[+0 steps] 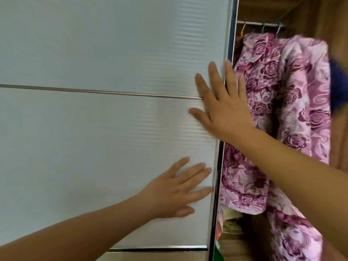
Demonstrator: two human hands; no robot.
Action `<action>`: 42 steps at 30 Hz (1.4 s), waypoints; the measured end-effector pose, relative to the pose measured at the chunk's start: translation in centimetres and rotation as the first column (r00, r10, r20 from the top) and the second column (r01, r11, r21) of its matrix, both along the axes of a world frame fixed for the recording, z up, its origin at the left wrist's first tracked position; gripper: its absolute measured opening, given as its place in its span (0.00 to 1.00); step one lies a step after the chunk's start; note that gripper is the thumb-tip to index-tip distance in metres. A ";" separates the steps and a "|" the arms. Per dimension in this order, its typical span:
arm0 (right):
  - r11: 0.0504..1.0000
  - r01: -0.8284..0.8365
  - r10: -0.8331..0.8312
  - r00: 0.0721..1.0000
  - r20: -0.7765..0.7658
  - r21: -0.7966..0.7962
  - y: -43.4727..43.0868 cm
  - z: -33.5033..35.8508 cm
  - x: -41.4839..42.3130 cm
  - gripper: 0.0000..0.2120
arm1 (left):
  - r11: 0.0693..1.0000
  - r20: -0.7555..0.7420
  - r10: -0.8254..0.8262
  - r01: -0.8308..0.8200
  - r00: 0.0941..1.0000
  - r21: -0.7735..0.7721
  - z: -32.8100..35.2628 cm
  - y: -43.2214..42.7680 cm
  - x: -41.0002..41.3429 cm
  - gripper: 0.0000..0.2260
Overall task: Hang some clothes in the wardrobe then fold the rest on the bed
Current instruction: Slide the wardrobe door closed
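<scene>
Belongs, as far as can be judged, to the hanging part of the task: shows the pink garment with dark purple rose pattern (pixel 282 95) inside the brown wooden wardrobe (pixel 337 25), hanging from the thin metal rail (pixel 259 24) at the top, just beside the edge of the door. Shows also a dark blue piece of cloth (pixel 339 87) at the right border, too blurred to name. Lays the left hand (pixel 177 193) flat on the pale frosted sliding door panel (pixel 94 157), low and near its dark metal edge frame (pixel 216 185), fingers straight and slightly spread, fingertips almost at the frame. Lays the right hand (pixel 224 110) higher on the same panel, over the end of the thin horizontal metal strip (pixel 94 90), fingers straight and spread wide, two fingertips reaching over the door's edge toward the garment. Grips or pinches nothing with either hand. Seems to slide the door with both palms; cannot tell from here whether to open or to close. Calls next, if closing, for even pressure from both palms, for drawing the right fingers away from the edge, and for watching that the rose cloth does not get caught. Leaves the folding probably not yet begun; no bed in view.
</scene>
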State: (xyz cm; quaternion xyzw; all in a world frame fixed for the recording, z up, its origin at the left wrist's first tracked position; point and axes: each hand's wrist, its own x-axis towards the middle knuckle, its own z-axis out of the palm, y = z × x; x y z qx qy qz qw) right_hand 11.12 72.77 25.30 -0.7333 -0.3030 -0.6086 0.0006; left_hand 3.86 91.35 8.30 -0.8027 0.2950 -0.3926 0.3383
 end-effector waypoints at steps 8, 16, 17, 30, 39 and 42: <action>0.989 0.149 -0.149 0.988 -0.028 -0.023 -8.8 -1.6 1.7 0.35 | 0.995 0.070 -0.097 0.097 0.993 -0.001 -0.6 -7.7 4.6 0.34; 0.964 0.265 -0.261 0.949 -0.178 0.000 -14.8 -2.6 2.1 0.35 | 0.987 0.083 -0.161 0.162 0.984 -0.006 -0.6 -14.2 7.9 0.36; 0.961 0.276 -0.272 0.944 -0.190 -0.002 -15.5 -2.8 2.2 0.35 | 0.986 0.083 -0.167 0.168 0.983 -0.005 -0.6 -14.9 8.2 0.37; 0.942 0.332 -0.311 0.917 -0.250 0.046 -23.1 -6.1 2.8 0.30 | 0.983 0.128 -0.181 0.178 0.975 0.041 -0.3 -22.2 10.5 0.37; 0.880 0.349 -0.198 0.886 -0.418 0.323 -25.9 -10.7 3.8 0.33 | 0.980 0.126 -0.197 0.192 0.972 0.054 -0.2 -26.0 11.7 0.36; 0.829 0.289 -0.029 0.877 -0.480 0.479 -26.3 -10.9 3.7 0.35 | 0.980 0.121 -0.196 0.191 0.973 0.058 -0.1 -26.8 11.9 0.36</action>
